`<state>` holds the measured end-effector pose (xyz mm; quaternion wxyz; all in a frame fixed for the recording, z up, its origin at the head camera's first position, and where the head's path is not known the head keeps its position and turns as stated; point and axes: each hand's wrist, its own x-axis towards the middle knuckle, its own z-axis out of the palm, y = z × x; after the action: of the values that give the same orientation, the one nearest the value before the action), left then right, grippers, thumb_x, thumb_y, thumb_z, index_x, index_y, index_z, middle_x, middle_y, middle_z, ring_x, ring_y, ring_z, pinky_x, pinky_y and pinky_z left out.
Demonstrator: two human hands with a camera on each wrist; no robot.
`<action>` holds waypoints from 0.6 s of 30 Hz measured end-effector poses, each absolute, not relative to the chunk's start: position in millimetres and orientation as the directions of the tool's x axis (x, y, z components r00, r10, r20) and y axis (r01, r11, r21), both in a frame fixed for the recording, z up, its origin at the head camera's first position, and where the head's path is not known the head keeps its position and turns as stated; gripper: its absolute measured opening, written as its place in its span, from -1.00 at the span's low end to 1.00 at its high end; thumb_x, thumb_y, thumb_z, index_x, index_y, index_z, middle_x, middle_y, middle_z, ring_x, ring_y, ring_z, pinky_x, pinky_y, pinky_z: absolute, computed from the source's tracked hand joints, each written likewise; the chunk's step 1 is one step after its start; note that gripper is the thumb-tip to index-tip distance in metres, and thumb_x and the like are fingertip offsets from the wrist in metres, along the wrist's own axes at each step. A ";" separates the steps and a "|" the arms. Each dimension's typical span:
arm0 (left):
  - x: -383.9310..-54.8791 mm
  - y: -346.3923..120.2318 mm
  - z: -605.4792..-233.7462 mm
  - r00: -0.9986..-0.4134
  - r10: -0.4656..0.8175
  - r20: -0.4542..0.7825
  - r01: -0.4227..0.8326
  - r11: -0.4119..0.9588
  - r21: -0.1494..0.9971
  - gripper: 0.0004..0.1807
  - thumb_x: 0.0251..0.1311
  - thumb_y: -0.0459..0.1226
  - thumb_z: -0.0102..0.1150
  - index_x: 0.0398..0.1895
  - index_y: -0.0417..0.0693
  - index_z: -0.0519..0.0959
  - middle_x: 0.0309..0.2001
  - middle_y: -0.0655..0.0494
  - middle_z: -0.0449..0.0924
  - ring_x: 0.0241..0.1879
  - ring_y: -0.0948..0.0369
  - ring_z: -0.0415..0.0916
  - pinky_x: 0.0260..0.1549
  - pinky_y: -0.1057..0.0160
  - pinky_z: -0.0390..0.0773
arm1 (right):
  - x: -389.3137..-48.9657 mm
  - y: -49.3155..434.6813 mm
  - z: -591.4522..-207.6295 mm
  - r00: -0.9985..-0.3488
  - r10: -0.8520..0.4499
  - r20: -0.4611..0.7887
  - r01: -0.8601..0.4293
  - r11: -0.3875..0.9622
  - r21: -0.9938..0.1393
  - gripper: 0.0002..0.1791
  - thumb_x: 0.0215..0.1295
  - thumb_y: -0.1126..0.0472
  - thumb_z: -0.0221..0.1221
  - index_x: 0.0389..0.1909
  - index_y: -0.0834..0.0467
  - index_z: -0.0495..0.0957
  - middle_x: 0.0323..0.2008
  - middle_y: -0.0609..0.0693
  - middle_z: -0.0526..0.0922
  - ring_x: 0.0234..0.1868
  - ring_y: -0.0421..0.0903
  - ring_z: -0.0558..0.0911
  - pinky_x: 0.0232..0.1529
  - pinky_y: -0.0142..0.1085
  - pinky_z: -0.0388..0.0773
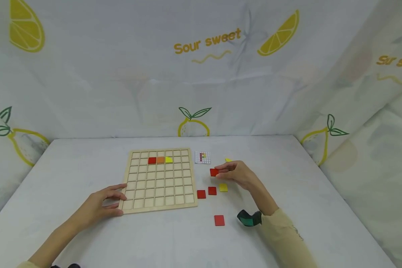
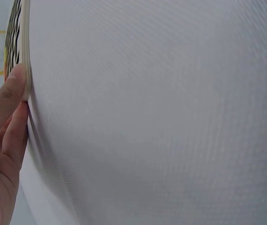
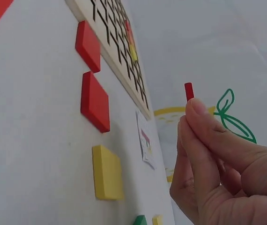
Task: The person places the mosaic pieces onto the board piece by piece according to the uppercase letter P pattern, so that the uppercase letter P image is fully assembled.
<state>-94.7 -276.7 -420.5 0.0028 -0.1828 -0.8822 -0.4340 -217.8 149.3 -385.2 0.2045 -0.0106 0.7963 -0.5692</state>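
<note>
My right hand [image 1: 236, 174] pinches a red square tile [image 1: 214, 172] between thumb and fingertips, raised above the table to the right of the board. The right wrist view shows that tile [image 3: 189, 91] edge-on, mostly hidden by the fingers. At the lower left of the wooden grid board [image 1: 159, 209], my left hand [image 1: 98, 206] rests its fingers on the edge, the thumb by the near corner. One row near the board's far side has a red tile [image 1: 152, 160], an orange tile [image 1: 160, 159] and a yellow piece [image 1: 168, 159] with a slanted side.
Right of the board lie red tiles [image 1: 201, 194] [image 1: 212, 191] and a yellow tile [image 1: 223, 187]. Another red tile [image 1: 219, 220] is nearer me. A small pattern card [image 1: 202, 157] sits beside the board's far right. A green piece [image 3: 140, 220] shows low in the right wrist view.
</note>
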 end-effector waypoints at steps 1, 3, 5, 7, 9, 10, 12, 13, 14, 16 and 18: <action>-94.7 -276.8 -420.6 -0.933 0.320 0.164 0.325 0.555 0.766 -0.64 -0.14 -0.30 0.49 -0.21 -0.09 0.60 0.24 -0.27 0.38 0.06 0.46 0.42 -0.13 0.35 0.67 | -219.4 145.5 -385.2 -0.919 -0.242 -0.312 0.217 0.352 -0.911 -0.68 0.15 0.37 0.32 -0.05 0.31 0.62 -0.18 0.06 0.65 -0.21 -0.10 0.61 -0.10 -0.38 0.67; -94.7 -277.0 -420.5 -0.934 0.319 0.161 0.320 0.546 0.774 -0.64 -0.14 -0.31 0.49 -0.21 -0.10 0.60 0.24 -0.28 0.37 0.04 0.60 0.34 -0.13 0.35 0.67 | -222.5 138.1 -385.0 -0.923 -0.236 -0.303 0.210 0.351 -0.913 -0.69 0.15 0.37 0.32 -0.05 0.30 0.62 -0.19 0.07 0.65 -0.23 -0.10 0.61 -0.12 -0.40 0.67; -94.7 -276.9 -420.5 -0.934 0.320 0.162 0.319 0.534 0.783 -0.64 -0.14 -0.32 0.49 -0.21 -0.11 0.59 0.24 -0.29 0.36 0.02 0.65 0.31 -0.13 0.34 0.67 | -224.7 131.4 -385.0 -0.925 -0.239 -0.294 0.203 0.341 -0.918 -0.69 0.15 0.37 0.33 -0.05 0.31 0.62 -0.19 0.08 0.65 -0.24 -0.11 0.61 -0.13 -0.41 0.67; -94.4 -276.9 -420.7 -0.933 0.320 0.164 0.320 0.527 0.787 -0.64 -0.14 -0.33 0.49 -0.21 -0.12 0.59 0.24 -0.30 0.36 0.01 0.67 0.30 -0.14 0.34 0.67 | -226.4 124.2 -385.0 -0.925 -0.250 -0.287 0.200 0.321 -0.926 -0.69 0.15 0.38 0.32 -0.05 0.32 0.61 -0.20 0.08 0.66 -0.25 -0.11 0.62 -0.12 -0.39 0.68; -94.2 -277.1 -421.2 -0.932 0.321 0.166 0.319 0.517 0.794 -0.64 -0.14 -0.33 0.48 -0.21 -0.12 0.59 0.24 -0.26 0.37 -0.01 0.64 0.33 -0.14 0.34 0.67 | -227.2 116.7 -384.9 -0.922 -0.261 -0.286 0.203 0.302 -0.931 -0.68 0.16 0.39 0.31 -0.04 0.34 0.60 -0.22 0.08 0.68 -0.26 -0.12 0.63 -0.10 -0.36 0.68; -94.2 -277.2 -421.7 -0.932 0.321 0.167 0.319 0.513 0.797 -0.64 -0.14 -0.33 0.48 -0.21 -0.12 0.59 0.25 -0.22 0.37 -0.01 0.63 0.34 -0.15 0.34 0.67 | -227.6 113.3 -385.0 -0.919 -0.271 -0.286 0.205 0.291 -0.935 -0.68 0.16 0.40 0.30 -0.04 0.36 0.59 -0.23 0.07 0.68 -0.26 -0.13 0.64 -0.09 -0.35 0.68; -94.3 -277.4 -422.5 -0.931 0.324 0.169 0.321 0.508 0.799 -0.64 -0.13 -0.33 0.48 -0.20 -0.12 0.59 0.25 -0.16 0.38 -0.02 0.61 0.36 -0.15 0.34 0.67 | -228.2 106.3 -385.0 -0.916 -0.281 -0.288 0.213 0.268 -0.939 -0.67 0.15 0.42 0.30 -0.03 0.37 0.58 -0.25 0.06 0.69 -0.28 -0.14 0.65 -0.07 -0.32 0.68; -94.4 -277.5 -422.7 -0.931 0.324 0.169 0.322 0.507 0.800 -0.64 -0.13 -0.33 0.48 -0.20 -0.12 0.59 0.25 -0.14 0.38 -0.01 0.62 0.36 -0.15 0.35 0.67 | -228.6 102.9 -384.8 -0.914 -0.286 -0.288 0.215 0.260 -0.941 -0.67 0.15 0.43 0.30 -0.03 0.38 0.58 -0.26 0.06 0.69 -0.29 -0.14 0.65 -0.07 -0.31 0.68; -94.4 -277.6 -422.9 -0.930 0.325 0.170 0.323 0.505 0.801 -0.64 -0.13 -0.33 0.48 -0.20 -0.12 0.59 0.26 -0.13 0.38 0.00 0.63 0.35 -0.15 0.35 0.67 | -229.0 99.8 -384.7 -0.911 -0.293 -0.289 0.219 0.249 -0.943 -0.66 0.15 0.44 0.30 -0.02 0.38 0.58 -0.27 0.06 0.69 -0.29 -0.15 0.66 -0.06 -0.29 0.67; -94.4 -277.5 -422.9 -0.929 0.326 0.174 0.327 0.506 0.798 -0.63 -0.13 -0.33 0.48 -0.20 -0.12 0.59 0.25 -0.16 0.38 0.01 0.65 0.33 -0.16 0.35 0.67 | -230.0 93.7 -384.5 -0.907 -0.306 -0.290 0.225 0.230 -0.947 -0.66 0.14 0.45 0.30 -0.02 0.39 0.57 -0.28 0.05 0.70 -0.30 -0.15 0.67 -0.04 -0.26 0.67; -94.3 -277.3 -422.4 -0.929 0.326 0.176 0.329 0.508 0.796 -0.63 -0.14 -0.34 0.48 -0.20 -0.12 0.59 0.24 -0.24 0.37 0.02 0.68 0.31 -0.16 0.35 0.68 | -231.4 88.0 -384.3 -0.903 -0.321 -0.287 0.224 0.219 -0.950 -0.65 0.14 0.47 0.29 -0.02 0.40 0.57 -0.29 0.06 0.70 -0.30 -0.15 0.68 -0.02 -0.22 0.66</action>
<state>-94.3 -277.3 -422.4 0.0019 -0.1886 -0.8684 -0.4586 -231.4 88.0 -384.3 0.2182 -0.0324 0.7495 -0.6241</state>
